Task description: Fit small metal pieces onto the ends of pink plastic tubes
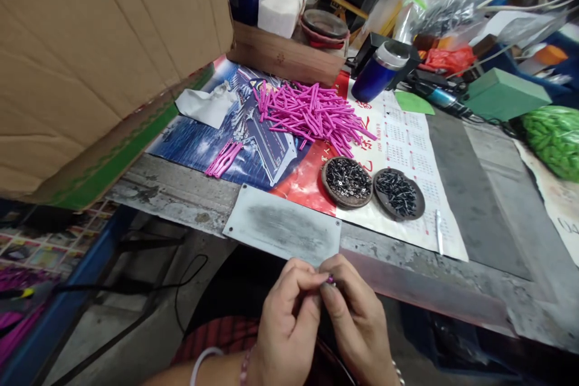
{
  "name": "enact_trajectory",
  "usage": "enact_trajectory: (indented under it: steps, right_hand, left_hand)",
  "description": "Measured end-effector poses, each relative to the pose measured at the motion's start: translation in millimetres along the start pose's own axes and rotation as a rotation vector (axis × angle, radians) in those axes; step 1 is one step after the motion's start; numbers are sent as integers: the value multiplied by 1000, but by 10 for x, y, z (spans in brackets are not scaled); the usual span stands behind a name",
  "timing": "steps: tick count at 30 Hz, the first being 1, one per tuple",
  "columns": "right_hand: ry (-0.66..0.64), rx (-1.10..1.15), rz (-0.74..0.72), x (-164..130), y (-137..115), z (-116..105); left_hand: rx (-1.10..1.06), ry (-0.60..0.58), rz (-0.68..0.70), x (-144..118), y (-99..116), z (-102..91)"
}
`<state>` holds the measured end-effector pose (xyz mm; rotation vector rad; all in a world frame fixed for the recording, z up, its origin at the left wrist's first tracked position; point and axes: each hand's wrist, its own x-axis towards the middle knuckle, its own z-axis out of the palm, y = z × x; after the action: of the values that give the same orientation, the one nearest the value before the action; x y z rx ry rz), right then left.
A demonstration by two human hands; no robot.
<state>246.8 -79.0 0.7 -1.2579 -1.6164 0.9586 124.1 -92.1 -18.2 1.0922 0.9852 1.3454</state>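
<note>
My left hand [289, 310] and my right hand [359, 313] meet over my lap, just off the table's front edge. Their fingertips are pinched together on a small purple piece [332, 279], mostly covered by the fingers. Just beyond them lies a white metal plate [283, 223] with a dark smudged middle. Behind it is a heap of thin magenta sticks [316, 111], and a smaller bunch of magenta sticks [224, 158] lies to the left. One round dish [324, 184] holds small shiny metal parts; a second dish [418, 208] holds dark pin-like parts.
A large cardboard box [113, 30] blocks the left side. Farther back stand a wooden board [284, 54], a blue tumbler [375, 75] and a green box [509, 93]. A white pen-like stick [439, 232] lies on the calendar poster [407, 139]. Green pieces in a bag [554, 139] sit at right.
</note>
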Motion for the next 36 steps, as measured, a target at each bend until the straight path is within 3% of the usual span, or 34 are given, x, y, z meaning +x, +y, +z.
enact_trajectory:
  steps: [5,13,20,27,32,36]
  right_hand:
    - [28,142,80,-38,28,-49]
    - [210,-158,-104,-115,35,-16]
    - [253,14,73,-108,-16,75]
    - [292,-43,77,-132,24,154]
    - [291,-286,-47,-141,-23,131]
    - [288,-374,-93,-152,-35,138]
  left_hand:
    - [-10,29,-51,17,6,8]
    - [25,35,5,18,-17,3]
    - [30,28,8,-1,-56,-4]
    - [-11,23,-62,6,-45,-4]
    - [85,17,41,-8,-33,-12]
    - [96,18,46,-16,-52,-11]
